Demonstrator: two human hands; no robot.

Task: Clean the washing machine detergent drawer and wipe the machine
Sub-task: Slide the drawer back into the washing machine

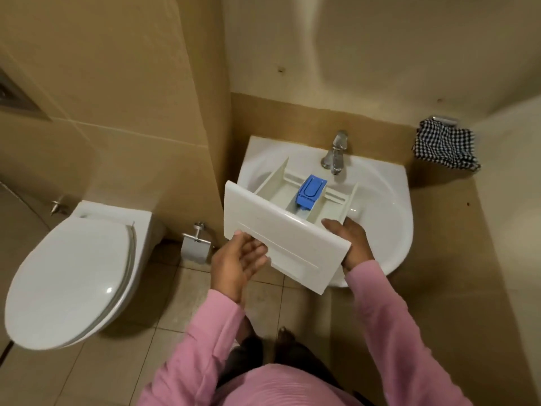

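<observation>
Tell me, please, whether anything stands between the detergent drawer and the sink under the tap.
Nothing visible does: the detergent drawer, held by the left hand and right hand, reaches over the sink, its back end just below the tap.

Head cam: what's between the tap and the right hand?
The detergent drawer, blue insert in its middle compartment, fills the stretch from tap to right hand; head view.

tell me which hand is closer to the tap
Right. The right hand holds the detergent drawer at its right side, nearly straight in front of the tap; the left hand is at the front panel's lower left edge, farther off.
</observation>
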